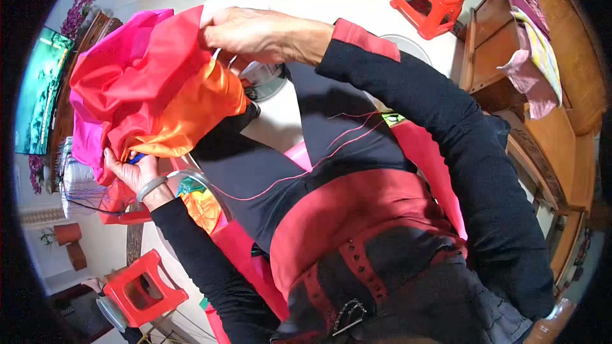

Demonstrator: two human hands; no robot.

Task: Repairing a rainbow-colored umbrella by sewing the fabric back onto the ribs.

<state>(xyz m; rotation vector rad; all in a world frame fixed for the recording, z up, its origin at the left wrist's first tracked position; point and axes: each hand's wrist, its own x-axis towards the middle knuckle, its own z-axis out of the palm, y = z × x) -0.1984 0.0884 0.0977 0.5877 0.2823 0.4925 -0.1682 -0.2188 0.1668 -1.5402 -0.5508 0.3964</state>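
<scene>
A bunched piece of shiny fabric (140, 89) in red, orange and magenta is held up at the left between my two hands. My right hand (252, 33) is closed on its upper right edge, fingers pinching the cloth. Lower down, my left hand (135, 172) grips the bottom edge, thumb and fingers pressed together. A small blue object, too hidden to name, shows by the left fingers. A thin red thread (287, 181) runs loosely across my dark trousers. Beside my left wrist lies another bright orange cloth (203, 209), partly covered by the arm.
One red plastic stool (433, 3) stands at the far right, another (143, 290) at the lower left. Wooden furniture (554, 146) with draped cloths (529, 51) lines the right side. A lit screen (43, 92) is at the far left.
</scene>
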